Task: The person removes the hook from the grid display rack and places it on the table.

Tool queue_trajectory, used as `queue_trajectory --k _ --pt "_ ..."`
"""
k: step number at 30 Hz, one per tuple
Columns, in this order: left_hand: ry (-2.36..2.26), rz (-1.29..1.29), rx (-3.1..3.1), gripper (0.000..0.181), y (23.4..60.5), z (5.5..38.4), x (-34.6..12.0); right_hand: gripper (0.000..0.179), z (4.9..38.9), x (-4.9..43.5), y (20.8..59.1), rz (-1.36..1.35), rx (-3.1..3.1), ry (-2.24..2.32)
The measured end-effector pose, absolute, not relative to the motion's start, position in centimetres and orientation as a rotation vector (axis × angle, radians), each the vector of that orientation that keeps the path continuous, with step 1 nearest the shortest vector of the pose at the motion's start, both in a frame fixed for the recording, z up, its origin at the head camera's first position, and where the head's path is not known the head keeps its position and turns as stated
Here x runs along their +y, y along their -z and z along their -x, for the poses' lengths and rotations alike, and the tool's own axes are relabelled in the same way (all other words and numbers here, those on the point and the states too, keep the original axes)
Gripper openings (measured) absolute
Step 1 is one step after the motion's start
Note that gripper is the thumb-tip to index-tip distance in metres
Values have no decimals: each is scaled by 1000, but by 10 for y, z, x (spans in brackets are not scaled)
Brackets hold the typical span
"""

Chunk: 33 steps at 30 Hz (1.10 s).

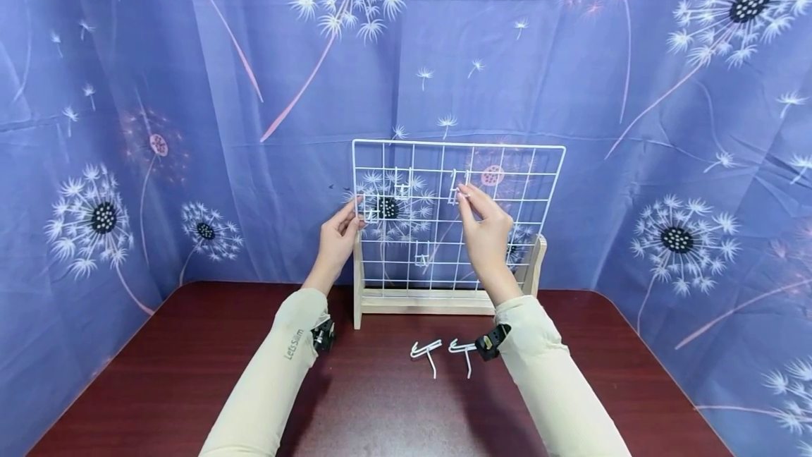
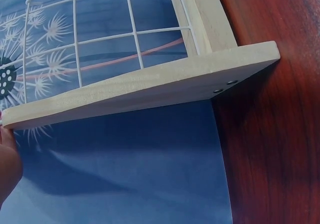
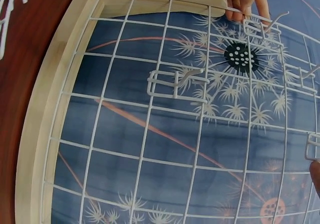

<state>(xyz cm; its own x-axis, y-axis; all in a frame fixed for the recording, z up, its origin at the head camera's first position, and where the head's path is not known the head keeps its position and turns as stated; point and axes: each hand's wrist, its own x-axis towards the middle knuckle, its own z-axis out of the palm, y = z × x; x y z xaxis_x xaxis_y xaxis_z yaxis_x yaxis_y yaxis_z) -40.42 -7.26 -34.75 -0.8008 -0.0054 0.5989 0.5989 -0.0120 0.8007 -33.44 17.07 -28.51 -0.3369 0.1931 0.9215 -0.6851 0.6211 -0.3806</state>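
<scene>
The grid [image 1: 458, 142] stands upright in a wooden stand [image 1: 419, 307] on the table [image 1: 158, 372]. Left hand [image 1: 336, 238]: thumb and fingers nearly closed, pinching the grid's left edge just above the stand's arm. Right hand [image 1: 487, 231]: thumb and fingertips brought together on a white hook [image 1: 452, 192] at the grid's upper middle; whether this hook is fully seated on the wires cannot be told, as the fingers partly cover it. Three more hooks hang on the grid: an upper one [image 1: 402, 190] left of the right hand, a side one [image 1: 371, 216] just beside the left hand, and a lower one [image 1: 422, 258] below them. Two loose hooks [image 1: 426, 350] lie side by side on the table, in front of the stand. Behind hangs a blue dandelion-print curtain [image 1: 254, 161].
</scene>
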Motion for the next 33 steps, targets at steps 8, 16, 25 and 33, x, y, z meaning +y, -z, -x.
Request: queue_trajectory --k 8,16,25,33 --pt "1887 613 -1845 44 348 405 -73 17 325 182 294 -400 -1691 -942" --pt "1916 599 -1852 44 347 404 -72 17 315 194 306 -424 -1708 -886" --pt "1901 603 -1859 45 346 403 -72 18 305 200 318 -480 -1696 -832" --pt "1917 595 -1864 44 347 403 -73 19 300 196 332 -583 -1686 -796"
